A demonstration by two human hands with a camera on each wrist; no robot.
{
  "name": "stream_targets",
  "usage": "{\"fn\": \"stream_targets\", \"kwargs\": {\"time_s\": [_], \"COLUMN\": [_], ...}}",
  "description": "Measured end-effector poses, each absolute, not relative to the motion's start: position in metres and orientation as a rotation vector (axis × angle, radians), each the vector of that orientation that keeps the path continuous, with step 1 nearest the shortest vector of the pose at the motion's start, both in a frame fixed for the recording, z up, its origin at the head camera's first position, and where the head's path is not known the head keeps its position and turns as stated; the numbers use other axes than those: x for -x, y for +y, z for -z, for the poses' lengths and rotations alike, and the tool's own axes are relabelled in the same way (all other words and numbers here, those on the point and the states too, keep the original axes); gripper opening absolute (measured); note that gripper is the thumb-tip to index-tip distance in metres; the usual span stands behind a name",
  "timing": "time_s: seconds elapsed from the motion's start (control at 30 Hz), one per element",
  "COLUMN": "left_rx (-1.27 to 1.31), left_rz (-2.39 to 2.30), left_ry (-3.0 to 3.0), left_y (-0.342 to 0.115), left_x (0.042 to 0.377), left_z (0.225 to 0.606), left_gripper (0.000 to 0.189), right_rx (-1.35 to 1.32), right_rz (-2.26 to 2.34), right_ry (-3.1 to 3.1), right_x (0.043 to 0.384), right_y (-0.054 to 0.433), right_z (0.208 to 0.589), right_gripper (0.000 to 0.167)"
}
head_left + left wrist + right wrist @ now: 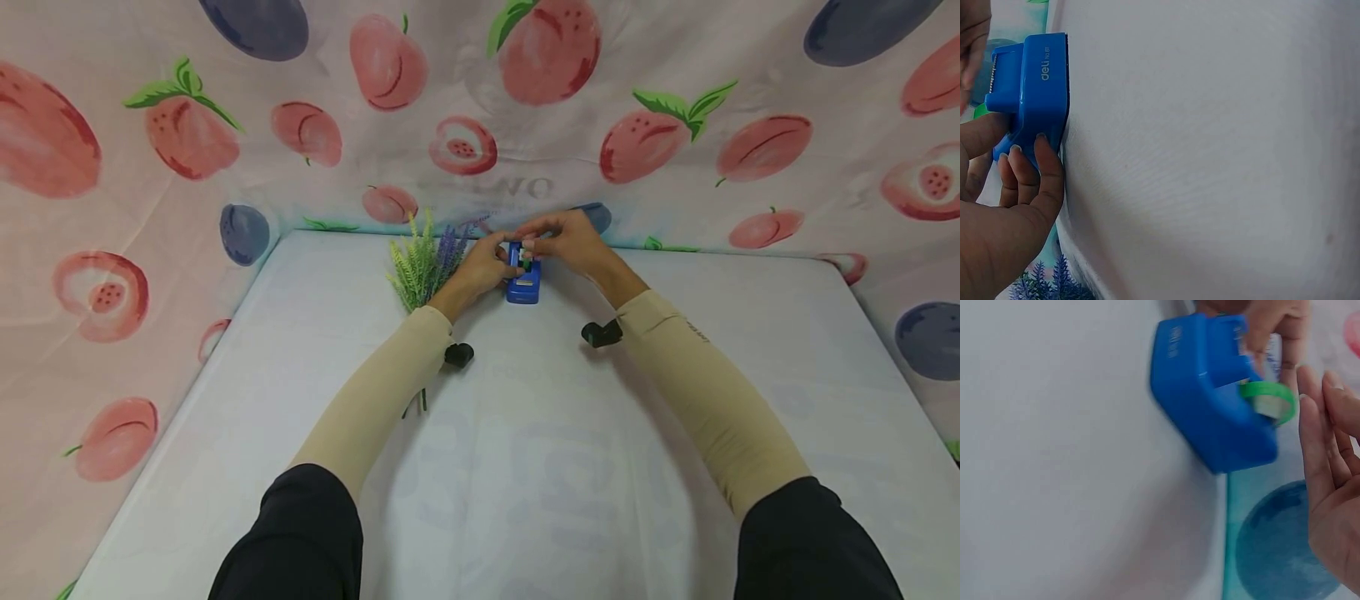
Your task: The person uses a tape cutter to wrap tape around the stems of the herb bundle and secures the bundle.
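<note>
At the far middle of the table stands a blue tape dispenser [522, 289], marked "deli" in the left wrist view. A roll with a green core [1269, 400] sits in it, partly sunk between its walls. My left hand [483, 268] holds the dispenser's side, thumb [986, 132] at the roll's opening and the other fingers along the blue body [1047, 81]. Beside the roll is my right hand [1338, 462], its fingers fairly straight and thumb near the fingertips. Nothing shows between them. From above, the right hand [573, 246] overlaps the dispenser's far end.
A bunch of yellow-green and purple flower sprigs [420, 267] lies left of the dispenser, its stems [422, 402] passing beneath the left forearm. A fruit-printed cloth [540, 150] rises just behind the white table [540, 458]. Black wrist cameras [602, 334] stick out below both wrists.
</note>
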State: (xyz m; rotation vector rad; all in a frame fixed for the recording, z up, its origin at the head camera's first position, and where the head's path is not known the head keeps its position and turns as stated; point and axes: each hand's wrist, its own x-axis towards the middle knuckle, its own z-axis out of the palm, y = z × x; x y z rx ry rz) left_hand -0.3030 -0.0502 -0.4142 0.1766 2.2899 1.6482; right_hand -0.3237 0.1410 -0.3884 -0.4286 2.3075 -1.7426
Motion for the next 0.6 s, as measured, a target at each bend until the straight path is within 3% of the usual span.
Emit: {"fn": "stream_targets", "kwargs": {"time_s": [0.6], "left_rx": [-0.18], "left_rz": [-1.65], "left_ry": [2.315], "left_y": [-0.049], "left_x": [0.303], "left_z": [0.416], "left_gripper": [0.057], "right_rx": [0.614], "right_rz": [1.5], "right_ry": [2.826], "right_x": [0.303], "right_y": [0.141], "right_z": [0.383], "right_gripper": [0.015]}}
